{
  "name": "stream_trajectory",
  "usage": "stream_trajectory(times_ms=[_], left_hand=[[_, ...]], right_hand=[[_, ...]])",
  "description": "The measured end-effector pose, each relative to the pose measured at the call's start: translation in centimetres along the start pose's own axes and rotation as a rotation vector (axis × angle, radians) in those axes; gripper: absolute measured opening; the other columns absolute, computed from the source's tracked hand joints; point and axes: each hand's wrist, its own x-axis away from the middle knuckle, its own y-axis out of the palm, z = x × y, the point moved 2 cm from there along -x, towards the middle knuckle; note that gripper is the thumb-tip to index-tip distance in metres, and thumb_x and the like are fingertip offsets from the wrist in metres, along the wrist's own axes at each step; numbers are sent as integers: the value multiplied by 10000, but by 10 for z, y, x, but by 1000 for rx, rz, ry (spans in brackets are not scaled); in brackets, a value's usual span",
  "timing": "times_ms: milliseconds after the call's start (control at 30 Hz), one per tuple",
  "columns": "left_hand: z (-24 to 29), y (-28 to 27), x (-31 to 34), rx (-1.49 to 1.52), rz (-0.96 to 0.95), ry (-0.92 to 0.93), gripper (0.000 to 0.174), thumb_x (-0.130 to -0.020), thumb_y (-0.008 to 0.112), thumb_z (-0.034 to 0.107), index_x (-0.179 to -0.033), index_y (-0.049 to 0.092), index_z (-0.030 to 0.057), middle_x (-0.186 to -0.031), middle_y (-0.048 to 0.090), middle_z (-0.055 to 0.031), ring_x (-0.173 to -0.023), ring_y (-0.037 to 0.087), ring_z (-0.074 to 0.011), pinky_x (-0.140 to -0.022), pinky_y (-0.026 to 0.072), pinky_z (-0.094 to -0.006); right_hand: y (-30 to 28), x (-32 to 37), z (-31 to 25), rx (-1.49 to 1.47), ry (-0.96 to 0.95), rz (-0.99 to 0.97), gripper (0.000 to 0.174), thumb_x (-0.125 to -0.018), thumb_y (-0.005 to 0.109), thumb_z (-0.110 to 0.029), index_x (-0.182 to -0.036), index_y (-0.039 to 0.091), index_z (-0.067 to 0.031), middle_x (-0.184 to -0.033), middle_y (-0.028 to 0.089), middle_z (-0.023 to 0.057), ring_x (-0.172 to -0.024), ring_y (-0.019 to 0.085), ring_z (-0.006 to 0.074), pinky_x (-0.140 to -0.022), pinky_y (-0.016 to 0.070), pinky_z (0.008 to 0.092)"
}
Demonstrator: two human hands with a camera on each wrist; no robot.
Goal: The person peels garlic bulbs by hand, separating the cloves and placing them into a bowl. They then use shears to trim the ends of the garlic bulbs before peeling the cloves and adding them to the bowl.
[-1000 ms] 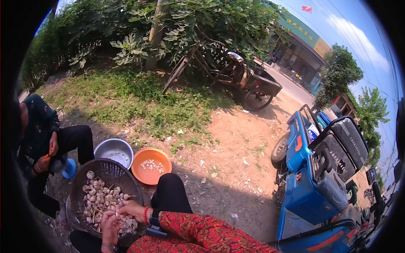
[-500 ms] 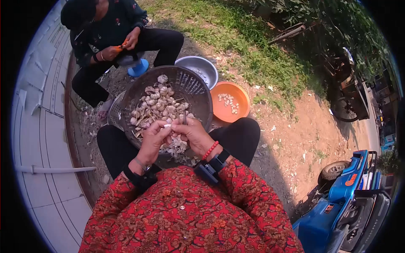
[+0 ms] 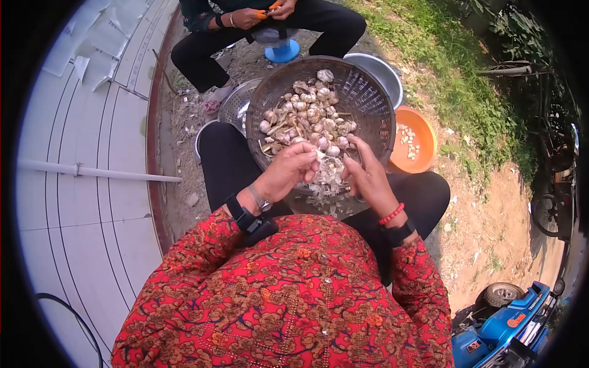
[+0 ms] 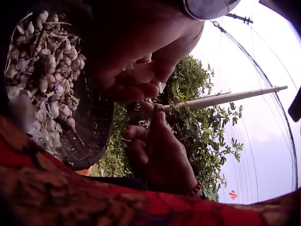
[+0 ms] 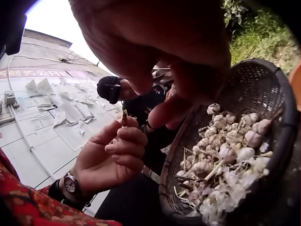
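Observation:
My left hand (image 3: 285, 172) pinches a small garlic clove (image 5: 124, 117), brownish with a pale tip in the right wrist view, between thumb and fingers. Just to its right, my right hand (image 3: 370, 178) hangs with thumb and forefinger parted, nothing visible between them; the two hands do not touch. Both are over the near edge of a dark woven basket (image 3: 372, 92). Whole garlic bulbs (image 3: 313, 113) and dry stalks fill its middle, and loose papery skins (image 3: 328, 184) lie under the hands. In the left wrist view, my left palm (image 4: 146, 42) is large and dark.
An orange basin (image 3: 429, 138) with peeled cloves stands right of the basket, beside a metal basin (image 3: 392, 86). A metal colander (image 3: 236, 107) is at its left. Another person's hands (image 3: 248, 18) hold something orange beyond it. A white wall (image 3: 86, 196) runs along the left.
The head view has swung, so the basket now sits nearer the middle. My hands, together at the small pale piece before, have moved apart; my right hand has let go and its fingers have spread.

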Motion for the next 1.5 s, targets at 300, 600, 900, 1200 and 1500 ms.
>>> stream_trajectory(times_ms=[300, 600, 900, 1200, 1500], left_hand=[[-8, -15, 6, -132, -69, -3, 120, -946, 527, 191, -974, 558, 78, -818, 562, -1, -684, 518, -71, -629, 427, -226], [-5, -16, 15, -401, -102, 67, 140, -944, 540, 183, -967, 575, 49, -829, 551, 15, -716, 522, -57, -648, 452, -225], [-3, -12, 17, -578, -105, 97, 152, -938, 551, 177, -986, 586, 36, -824, 532, 21, -704, 506, -46, -631, 446, -221], [-4, -8, 19, -625, -93, 94, 156, -933, 560, 183, -979, 592, 38, -834, 535, 22, -696, 498, -42, -617, 431, -212], [-7, -9, 19, -578, -150, 84, 165, -929, 559, 193, -980, 591, 40, -823, 548, 19, -697, 515, -48, -609, 435, -207]], right_hand=[[13, 6, 14, 182, -133, -212, 352, -928, 527, -123, -1268, 508, -36, -739, 572, 61, -579, 554, 109, -565, 472, 276], [24, 15, -2, 28, 4, -298, 342, -932, 548, -112, -1268, 498, -67, -750, 571, 22, -582, 562, 75, -554, 472, 240], [25, 14, 5, 41, -72, -307, 297, -920, 561, -96, -1204, 539, -14, -777, 578, 27, -601, 581, 83, -564, 477, 233], [25, 15, 10, -1, -81, -312, 260, -924, 551, -82, -1171, 553, -2, -753, 580, 31, -587, 575, 79, -545, 474, 233], [24, 18, 11, 41, -57, -319, 200, -929, 544, -89, -1107, 581, -4, -711, 591, 20, -571, 590, 82, -540, 473, 231]])
